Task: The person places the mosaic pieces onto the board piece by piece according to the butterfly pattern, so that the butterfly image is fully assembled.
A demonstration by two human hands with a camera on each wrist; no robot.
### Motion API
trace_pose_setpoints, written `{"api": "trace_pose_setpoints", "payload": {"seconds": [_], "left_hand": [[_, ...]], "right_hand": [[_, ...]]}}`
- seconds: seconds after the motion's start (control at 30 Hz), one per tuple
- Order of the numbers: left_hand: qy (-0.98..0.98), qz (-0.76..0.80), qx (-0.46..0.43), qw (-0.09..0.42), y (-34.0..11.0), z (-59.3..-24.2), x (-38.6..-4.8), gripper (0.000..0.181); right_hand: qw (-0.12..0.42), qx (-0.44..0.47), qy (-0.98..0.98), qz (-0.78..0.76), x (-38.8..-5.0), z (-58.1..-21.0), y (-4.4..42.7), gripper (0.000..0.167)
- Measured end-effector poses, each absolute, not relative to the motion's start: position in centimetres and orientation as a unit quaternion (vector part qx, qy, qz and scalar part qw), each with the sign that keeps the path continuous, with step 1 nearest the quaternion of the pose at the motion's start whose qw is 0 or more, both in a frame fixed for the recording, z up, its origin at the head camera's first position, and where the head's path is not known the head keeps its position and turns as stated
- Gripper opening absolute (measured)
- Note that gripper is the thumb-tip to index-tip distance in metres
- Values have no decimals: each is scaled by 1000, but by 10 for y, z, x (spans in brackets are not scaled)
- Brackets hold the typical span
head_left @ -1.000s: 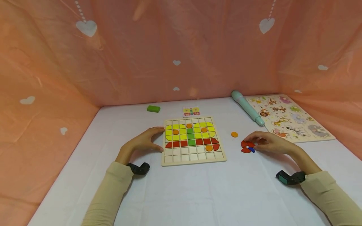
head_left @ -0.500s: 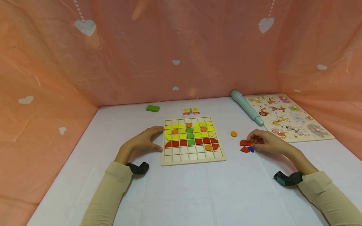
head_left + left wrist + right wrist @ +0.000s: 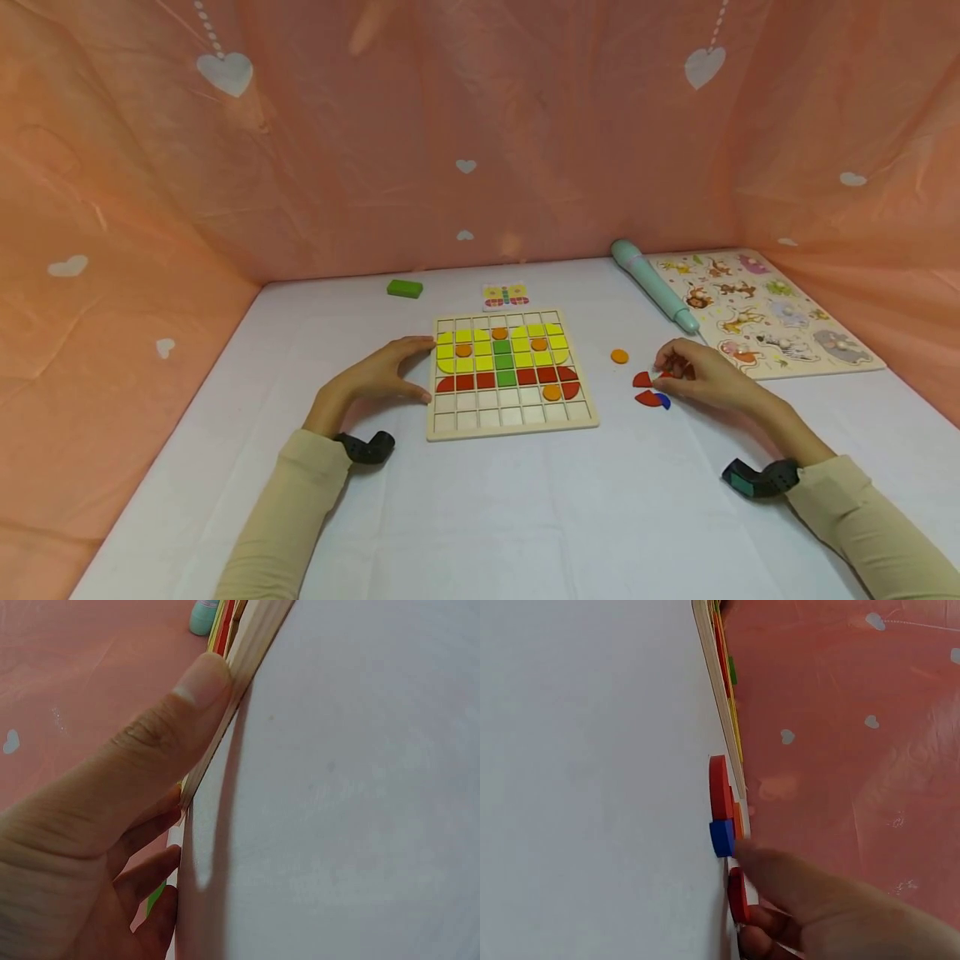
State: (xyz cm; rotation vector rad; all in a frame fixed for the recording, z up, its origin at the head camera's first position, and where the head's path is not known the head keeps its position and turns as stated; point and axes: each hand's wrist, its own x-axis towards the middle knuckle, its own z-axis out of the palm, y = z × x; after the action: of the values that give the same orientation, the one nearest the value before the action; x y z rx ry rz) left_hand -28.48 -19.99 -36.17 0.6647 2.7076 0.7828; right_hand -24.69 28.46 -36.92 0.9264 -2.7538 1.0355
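Observation:
My left hand [image 3: 382, 368] is spread along the left edge of a wooden grid board [image 3: 480, 423]; in the left wrist view the thumb [image 3: 202, 686] touches its side. The board carries yellow, red, green and orange pieces in a butterfly shape. To its right my right hand [image 3: 705, 375] has its fingers curled over a small group of pieces. Thumb and fingers pinch a red quarter-circle piece [image 3: 737, 895], partly hidden. Just beside them lie a red wedge piece [image 3: 648, 399], another red wedge [image 3: 642, 380] and a blue piece [image 3: 663, 401].
An orange disc [image 3: 619, 356] lies between the board and the right hand. Behind are a butterfly picture card [image 3: 506, 296] and a green block [image 3: 405, 288]. A mint-coloured pen [image 3: 654, 286] rests beside an animal puzzle board [image 3: 787, 342]. Pink curtains [image 3: 465, 200] enclose the table.
My right fingers have curled in more and shifted slightly back over the red pieces, which have spread apart a little. The left hand has stayed at the board's edge.

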Motion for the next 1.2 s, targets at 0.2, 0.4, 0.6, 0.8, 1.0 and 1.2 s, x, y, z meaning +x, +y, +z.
{"api": "trace_pose_setpoints", "payload": {"seconds": [0.2, 0.4, 0.6, 0.8, 1.0, 1.2], "left_hand": [[927, 269, 237, 115, -201, -360, -283, 94], [928, 268, 234, 116, -202, -360, -283, 94], [929, 261, 237, 112, -204, -359, -284, 94], [929, 260, 237, 112, -205, -358, -285, 95], [927, 267, 235, 117, -204, -360, -284, 94], [927, 269, 234, 116, -201, -360, -282, 93]], "right_hand": [[-63, 343, -868, 353, -246, -361, 297, 29], [-38, 371, -863, 341, -248, -363, 298, 23], [-2, 352, -882, 315, -249, -362, 295, 20], [22, 313, -904, 289, -252, -355, 281, 15], [67, 350, -879, 317, -255, -352, 233, 17], [61, 356, -864, 351, -253, -355, 180, 20]]}}
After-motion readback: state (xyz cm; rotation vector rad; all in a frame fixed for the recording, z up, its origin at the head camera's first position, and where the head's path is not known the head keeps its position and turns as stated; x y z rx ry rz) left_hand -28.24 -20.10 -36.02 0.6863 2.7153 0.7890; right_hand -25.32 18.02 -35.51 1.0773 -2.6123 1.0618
